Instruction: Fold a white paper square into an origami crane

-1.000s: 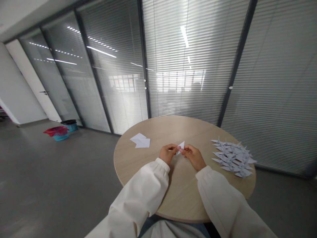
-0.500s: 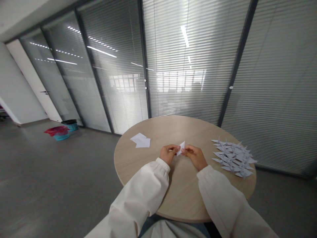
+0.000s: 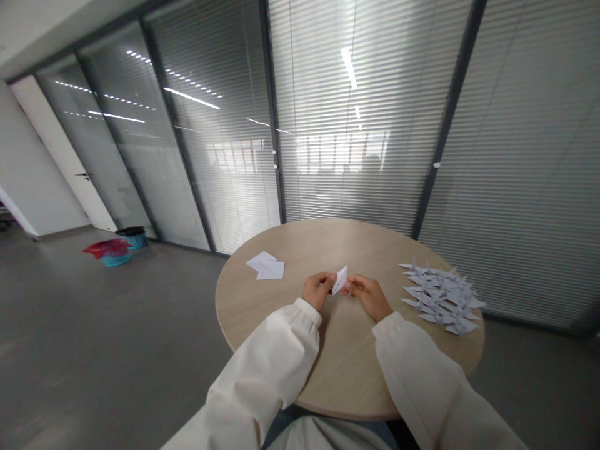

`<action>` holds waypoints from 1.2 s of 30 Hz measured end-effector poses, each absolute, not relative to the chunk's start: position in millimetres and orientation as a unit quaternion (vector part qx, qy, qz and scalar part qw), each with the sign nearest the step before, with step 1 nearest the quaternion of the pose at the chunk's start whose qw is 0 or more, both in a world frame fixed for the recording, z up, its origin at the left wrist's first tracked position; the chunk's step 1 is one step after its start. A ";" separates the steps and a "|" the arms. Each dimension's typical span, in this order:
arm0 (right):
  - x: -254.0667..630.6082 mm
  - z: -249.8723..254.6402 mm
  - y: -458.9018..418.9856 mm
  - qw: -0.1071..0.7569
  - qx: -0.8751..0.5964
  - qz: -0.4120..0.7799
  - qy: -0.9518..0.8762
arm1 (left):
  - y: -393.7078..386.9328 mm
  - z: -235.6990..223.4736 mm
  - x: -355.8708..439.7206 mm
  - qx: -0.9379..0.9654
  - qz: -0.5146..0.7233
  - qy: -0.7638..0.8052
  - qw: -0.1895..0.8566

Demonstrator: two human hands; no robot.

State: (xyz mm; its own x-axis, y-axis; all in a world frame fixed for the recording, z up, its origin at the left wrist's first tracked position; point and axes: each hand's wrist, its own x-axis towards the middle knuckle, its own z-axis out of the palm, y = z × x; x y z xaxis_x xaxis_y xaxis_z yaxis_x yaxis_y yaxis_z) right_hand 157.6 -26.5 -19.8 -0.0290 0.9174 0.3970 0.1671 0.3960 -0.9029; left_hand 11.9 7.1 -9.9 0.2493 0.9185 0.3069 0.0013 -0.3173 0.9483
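one small folded paper between two hands

in the head view, i count one folded paper (image 3: pixel 340 280), two hands, one round table (image 3: pixel 347 381) and two white sheets (image 3: pixel 270 270), which overlap each other at the left part of the table. at the right part there is one group of folded paper figures (image 3: pixel 440 297); they overlap so much that i cannot count them exactly. on the floor at the left are two bins, one with a red liner (image 3: pixel 105 248) and one with a black liner (image 3: pixel 132 230). behind the table stands a glass partition (image 3: pixel 356 200) with blinds, and farther left one white door (image 3: pixel 75 162).

the folded paper is held above the middle of the table, and the fingers hide a part of it. the left hand (image 3: pixel 319 290) pinches its left side, thumb and fingers closed together. the right hand (image 3: pixel 370 295) has its fingertips gathered close at the right side; whether they grip it or only rest beside it, i cannot tell.
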 end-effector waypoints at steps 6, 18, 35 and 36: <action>156.1 -16.8 -28.3 0.536 -0.437 0.356 -0.629 | 11.2 -14.9 11.1 0.652 0.490 0.360 0.453; 152.3 -7.7 -36.1 0.537 -0.558 0.176 -0.608 | 4.4 -9.9 11.9 0.704 0.525 0.395 0.269; 148.8 -12.6 -33.8 0.520 -0.497 0.136 -0.682 | 6.5 -12.9 15.0 0.717 0.462 0.359 0.380; 148.9 -13.3 -33.3 0.520 -0.491 0.137 -0.685 | 7.2 -13.2 15.2 0.709 0.465 0.356 0.393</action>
State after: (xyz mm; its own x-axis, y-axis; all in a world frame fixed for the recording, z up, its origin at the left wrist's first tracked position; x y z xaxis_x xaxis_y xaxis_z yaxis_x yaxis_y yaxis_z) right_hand 148.9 -33.3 -13.3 0.0235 0.8155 0.5783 0.5305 0.4801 -0.6986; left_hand 15.2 7.2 -13.2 0.3134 0.8705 0.3796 0.1395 -0.4376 0.8883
